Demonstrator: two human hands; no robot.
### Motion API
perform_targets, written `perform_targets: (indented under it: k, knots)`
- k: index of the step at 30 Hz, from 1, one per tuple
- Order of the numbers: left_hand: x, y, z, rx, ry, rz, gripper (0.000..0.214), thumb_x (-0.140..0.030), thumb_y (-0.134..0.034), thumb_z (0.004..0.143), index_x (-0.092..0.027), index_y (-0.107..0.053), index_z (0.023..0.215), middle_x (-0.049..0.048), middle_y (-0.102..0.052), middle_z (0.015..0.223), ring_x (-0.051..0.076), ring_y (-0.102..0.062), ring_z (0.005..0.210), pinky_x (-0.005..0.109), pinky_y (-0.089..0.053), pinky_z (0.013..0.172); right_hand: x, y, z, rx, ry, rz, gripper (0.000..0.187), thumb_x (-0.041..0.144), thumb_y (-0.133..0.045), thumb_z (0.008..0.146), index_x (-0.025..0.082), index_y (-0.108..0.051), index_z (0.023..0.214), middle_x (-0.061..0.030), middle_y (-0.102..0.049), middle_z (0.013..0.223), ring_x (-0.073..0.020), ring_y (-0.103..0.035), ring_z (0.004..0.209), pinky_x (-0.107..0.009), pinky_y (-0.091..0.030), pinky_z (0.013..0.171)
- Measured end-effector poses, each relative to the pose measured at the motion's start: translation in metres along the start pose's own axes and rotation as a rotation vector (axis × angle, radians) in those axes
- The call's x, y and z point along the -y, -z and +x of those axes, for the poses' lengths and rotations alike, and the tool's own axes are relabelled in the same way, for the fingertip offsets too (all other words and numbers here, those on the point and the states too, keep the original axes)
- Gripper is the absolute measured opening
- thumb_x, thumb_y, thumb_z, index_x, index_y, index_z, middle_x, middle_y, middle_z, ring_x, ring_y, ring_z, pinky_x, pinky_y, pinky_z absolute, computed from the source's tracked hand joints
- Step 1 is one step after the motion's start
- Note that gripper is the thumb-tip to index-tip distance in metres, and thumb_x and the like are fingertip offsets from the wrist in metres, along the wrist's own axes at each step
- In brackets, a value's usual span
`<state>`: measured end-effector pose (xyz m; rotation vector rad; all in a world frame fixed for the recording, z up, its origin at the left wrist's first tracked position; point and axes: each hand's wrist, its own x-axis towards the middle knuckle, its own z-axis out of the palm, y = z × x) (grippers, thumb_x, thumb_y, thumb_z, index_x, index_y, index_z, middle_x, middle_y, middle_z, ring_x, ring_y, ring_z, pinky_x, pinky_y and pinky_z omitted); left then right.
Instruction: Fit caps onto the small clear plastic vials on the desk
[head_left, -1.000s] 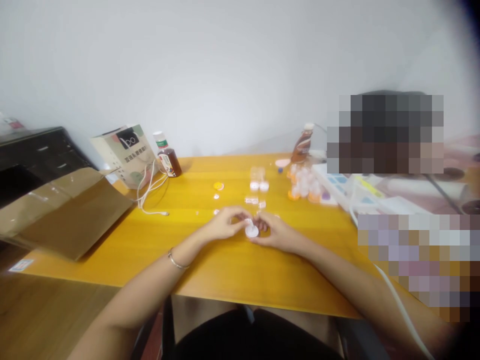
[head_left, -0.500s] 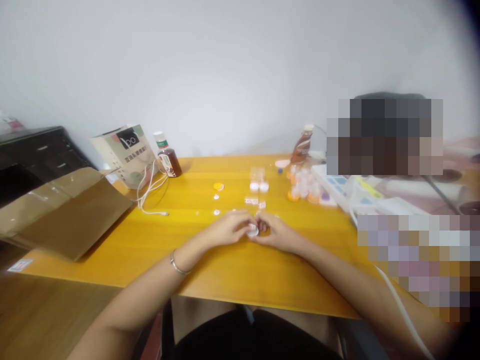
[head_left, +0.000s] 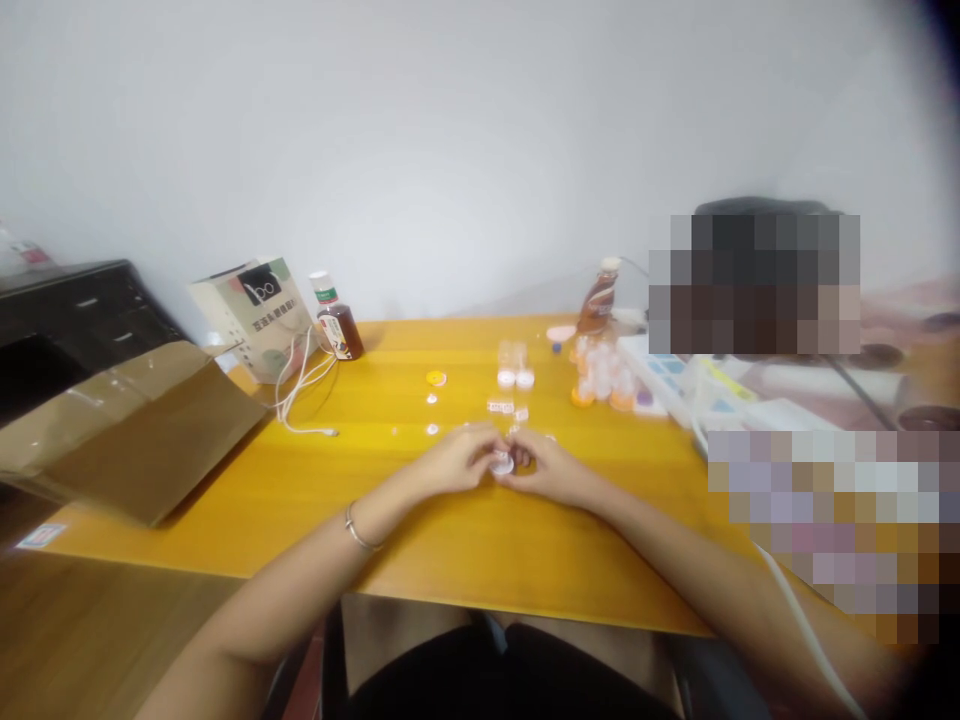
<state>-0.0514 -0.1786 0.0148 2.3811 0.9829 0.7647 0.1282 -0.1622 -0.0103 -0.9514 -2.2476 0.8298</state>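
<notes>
Over the middle of the yellow table (head_left: 420, 540), both hands meet at a small round white cap (head_left: 502, 465), its details blurred. My left hand (head_left: 461, 462) pinches its left side between thumb and fingers. On the other side, the curled fingers and thumb of my right hand (head_left: 547, 468) close on the cap's right edge. Just beyond the fingers lies a printed white label strip (head_left: 500, 407). Two small clear jars with white lids (head_left: 516, 378) stand behind the strip. Left of them lie a yellow disc (head_left: 436, 379) and small white round pieces (head_left: 432, 429).
At the left are an open cardboard box (head_left: 187, 450), a paper bag (head_left: 266, 310), a white cable (head_left: 300, 430) and a dark bottle (head_left: 341, 330). A brown drink bottle (head_left: 598, 300) stands behind clustered orange-and-white containers (head_left: 604, 375). A person, partly blurred out, sits at the right.
The camera view has shifted slightly, so the table items appear a little lower. Both hands stay together on the cap, with hardly any visible movement.
</notes>
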Motion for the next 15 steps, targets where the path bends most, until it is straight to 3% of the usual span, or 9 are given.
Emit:
perform_targets:
  k: [6,9,12,15]
  knots:
    - [0.006,0.007,-0.002,0.056,-0.003,-0.112,0.02,-0.021,-0.044,0.083,-0.015,-0.061,0.092,0.0049,-0.064,0.091,0.014,-0.058,0.084,0.024,-0.043,0.077,-0.001,0.001,-0.001,0.017,0.0,0.004,0.019,0.026,-0.063,0.065,0.018,-0.057,0.081,0.0004,-0.054,0.071,-0.0121,-0.047,0.063,-0.025,-0.039,0.058]
    - [0.014,0.009,0.01,-0.03,0.043,-0.077,0.025,-0.028,-0.044,0.084,-0.017,-0.059,0.101,0.0054,-0.064,0.098,0.015,-0.058,0.087,0.024,-0.043,0.076,-0.003,0.0,-0.001,0.02,0.008,0.033,0.022,0.028,-0.063,0.066,0.018,-0.057,0.084,-0.0001,-0.054,0.074,-0.0125,-0.048,0.065,-0.025,-0.039,0.06]
    - [0.025,0.012,0.042,-0.178,0.127,0.037,0.025,-0.03,-0.047,0.082,-0.015,-0.06,0.097,0.0059,-0.064,0.095,0.015,-0.058,0.084,0.024,-0.043,0.072,-0.004,-0.001,-0.001,0.001,0.003,0.045,0.021,0.029,-0.063,0.065,0.017,-0.057,0.082,-0.0001,-0.053,0.073,-0.0121,-0.048,0.064,-0.025,-0.039,0.06]
    - [0.036,0.014,0.09,-0.24,0.265,0.178,0.021,-0.029,-0.052,0.078,-0.013,-0.06,0.089,0.0065,-0.064,0.088,0.015,-0.057,0.08,0.024,-0.042,0.07,-0.004,-0.002,-0.001,-0.013,-0.007,0.044,0.02,0.028,-0.064,0.064,0.018,-0.056,0.08,0.0006,-0.052,0.072,-0.0118,-0.047,0.063,-0.024,-0.038,0.059]
